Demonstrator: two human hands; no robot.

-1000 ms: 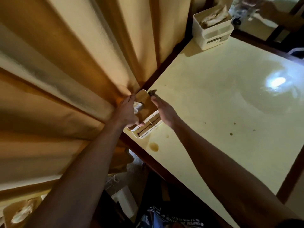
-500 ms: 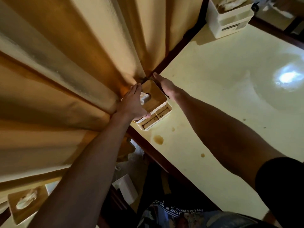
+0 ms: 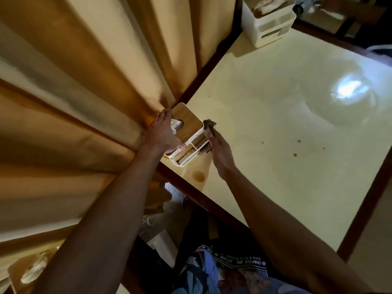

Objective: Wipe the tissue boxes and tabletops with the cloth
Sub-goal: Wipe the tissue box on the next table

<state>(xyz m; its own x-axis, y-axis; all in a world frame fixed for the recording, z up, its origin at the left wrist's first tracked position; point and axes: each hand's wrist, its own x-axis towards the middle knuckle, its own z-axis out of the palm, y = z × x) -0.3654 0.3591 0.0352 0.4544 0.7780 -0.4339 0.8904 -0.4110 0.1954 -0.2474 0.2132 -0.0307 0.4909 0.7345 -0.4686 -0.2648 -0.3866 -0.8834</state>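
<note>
A white tissue box [image 3: 189, 132] with a wooden lid stands at the near left edge of the cream tabletop [image 3: 286, 128], against the curtain. My left hand [image 3: 162, 134] grips its left side, thumb on the front rim. My right hand [image 3: 220, 151] presses a small dark cloth [image 3: 209, 125] against the box's right side. A tissue pokes out of the lid's hole. A second white tissue box [image 3: 268, 24] stands at the table's far corner.
Heavy tan curtains [image 3: 84, 92] hang along the table's left side. Brown stains [image 3: 199, 176] and small spots [image 3: 294, 154] mark the tabletop. A dark wooden rim [image 3: 364, 200] frames the table. A third tissue box [image 3: 31, 270] shows at the bottom left.
My right hand has come from behind the box's far corner round to its right side with the cloth. My left hand keeps its hold on the box.
</note>
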